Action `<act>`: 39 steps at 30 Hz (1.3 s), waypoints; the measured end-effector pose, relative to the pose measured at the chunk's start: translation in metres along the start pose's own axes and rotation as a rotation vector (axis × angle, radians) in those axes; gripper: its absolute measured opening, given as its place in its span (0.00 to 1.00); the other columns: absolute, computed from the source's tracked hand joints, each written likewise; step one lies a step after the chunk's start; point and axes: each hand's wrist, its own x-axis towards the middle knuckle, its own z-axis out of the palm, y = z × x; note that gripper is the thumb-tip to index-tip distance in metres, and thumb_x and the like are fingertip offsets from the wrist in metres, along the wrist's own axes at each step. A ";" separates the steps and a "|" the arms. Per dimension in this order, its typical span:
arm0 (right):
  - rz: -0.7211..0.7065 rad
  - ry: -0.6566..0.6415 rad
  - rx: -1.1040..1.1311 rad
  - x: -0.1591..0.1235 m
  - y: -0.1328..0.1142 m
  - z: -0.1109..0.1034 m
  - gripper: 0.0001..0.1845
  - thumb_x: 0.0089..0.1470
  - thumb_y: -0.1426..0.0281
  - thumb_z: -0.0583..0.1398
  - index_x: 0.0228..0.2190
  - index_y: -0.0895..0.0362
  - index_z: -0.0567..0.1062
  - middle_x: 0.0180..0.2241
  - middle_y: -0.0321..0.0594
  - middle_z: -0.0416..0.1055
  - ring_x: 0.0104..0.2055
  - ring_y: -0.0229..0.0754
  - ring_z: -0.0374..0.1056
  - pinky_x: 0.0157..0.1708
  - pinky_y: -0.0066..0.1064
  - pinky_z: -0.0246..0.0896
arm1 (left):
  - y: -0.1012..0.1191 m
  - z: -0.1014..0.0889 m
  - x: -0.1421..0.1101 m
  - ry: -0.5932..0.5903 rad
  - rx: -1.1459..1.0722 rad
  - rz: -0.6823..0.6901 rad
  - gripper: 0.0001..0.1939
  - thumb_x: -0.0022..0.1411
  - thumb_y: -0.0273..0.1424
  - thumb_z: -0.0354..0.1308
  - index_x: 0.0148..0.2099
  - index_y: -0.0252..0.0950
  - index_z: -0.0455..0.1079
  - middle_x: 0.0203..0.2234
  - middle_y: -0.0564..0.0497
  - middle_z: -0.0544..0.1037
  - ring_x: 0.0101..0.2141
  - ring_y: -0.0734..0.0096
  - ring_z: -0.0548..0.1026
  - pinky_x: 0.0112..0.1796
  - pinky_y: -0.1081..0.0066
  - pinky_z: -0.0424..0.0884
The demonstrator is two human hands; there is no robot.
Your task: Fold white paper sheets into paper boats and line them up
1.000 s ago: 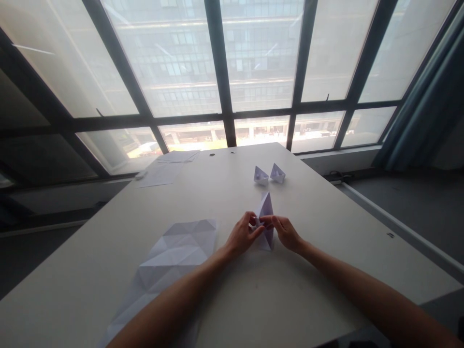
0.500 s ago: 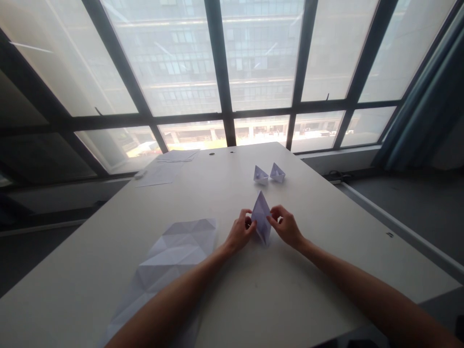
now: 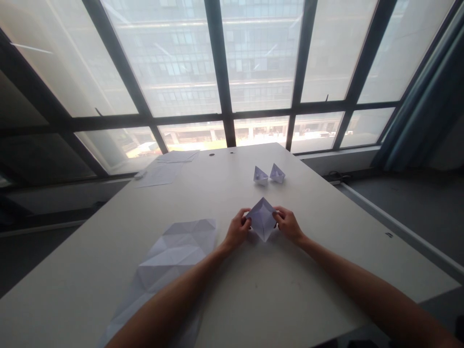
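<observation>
A folded white paper (image 3: 263, 222), diamond-shaped with a crease down its middle, is held between both hands just over the table. At its left corner, my left hand (image 3: 238, 229) pinches the edge between thumb and fingers. My right hand (image 3: 288, 224) grips the opposite corner in the same way. Beyond the hands stand two small folded paper boats (image 3: 260, 176), side by side. A large creased sheet of paper (image 3: 174, 251) lies to the left, partly hidden under my left forearm.
The white table (image 3: 308, 299) reaches toward the tall windows. Flat paper sheets (image 3: 163, 172) lie at its far left, with a small white object (image 3: 139, 175) beside them. A blue curtain (image 3: 416, 106) hangs at the right.
The folded paper has gone from a narrow, tall shape to a wider, flatter diamond, its top point lower. My hands have moved slightly apart, still holding its sides.
</observation>
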 end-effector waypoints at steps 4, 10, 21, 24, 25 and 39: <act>0.038 0.042 0.094 0.002 -0.005 -0.004 0.16 0.51 0.66 0.57 0.39 0.60 0.77 0.27 0.38 0.72 0.22 0.37 0.66 0.18 0.26 0.57 | 0.001 -0.005 0.002 0.014 -0.161 -0.005 0.14 0.61 0.35 0.54 0.47 0.34 0.70 0.30 0.51 0.75 0.30 0.72 0.72 0.32 0.71 0.72; 0.041 0.031 0.297 -0.001 -0.010 -0.007 0.18 0.48 0.70 0.55 0.37 0.60 0.80 0.33 0.43 0.73 0.29 0.38 0.64 0.23 0.28 0.62 | -0.003 -0.007 0.002 0.032 -0.380 -0.057 0.14 0.60 0.33 0.53 0.45 0.31 0.73 0.33 0.48 0.76 0.34 0.68 0.75 0.38 0.65 0.75; -0.012 0.028 0.157 -0.002 -0.012 -0.004 0.17 0.50 0.62 0.64 0.38 0.61 0.79 0.34 0.43 0.75 0.25 0.36 0.64 0.24 0.31 0.64 | 0.001 -0.004 0.001 0.054 -0.297 -0.070 0.21 0.54 0.40 0.67 0.45 0.33 0.70 0.35 0.49 0.77 0.32 0.67 0.78 0.35 0.65 0.79; 0.011 0.018 0.167 -0.003 -0.012 -0.003 0.24 0.47 0.62 0.65 0.46 0.59 0.75 0.38 0.44 0.76 0.26 0.37 0.68 0.24 0.32 0.67 | 0.001 -0.004 0.001 0.063 -0.302 -0.076 0.23 0.52 0.39 0.68 0.46 0.33 0.68 0.37 0.48 0.76 0.32 0.67 0.78 0.34 0.64 0.79; 0.031 0.011 0.178 -0.003 -0.012 -0.003 0.29 0.46 0.62 0.66 0.49 0.59 0.72 0.37 0.44 0.76 0.26 0.38 0.68 0.24 0.33 0.69 | 0.001 -0.004 0.001 0.066 -0.302 -0.076 0.24 0.51 0.39 0.69 0.46 0.33 0.68 0.38 0.47 0.76 0.32 0.67 0.78 0.34 0.64 0.79; 0.167 0.014 0.178 -0.004 -0.012 0.000 0.30 0.42 0.64 0.68 0.48 0.61 0.71 0.29 0.39 0.75 0.25 0.38 0.71 0.25 0.32 0.73 | 0.003 0.000 -0.001 0.045 -0.171 -0.042 0.19 0.52 0.38 0.67 0.43 0.33 0.69 0.44 0.46 0.75 0.30 0.71 0.77 0.30 0.72 0.77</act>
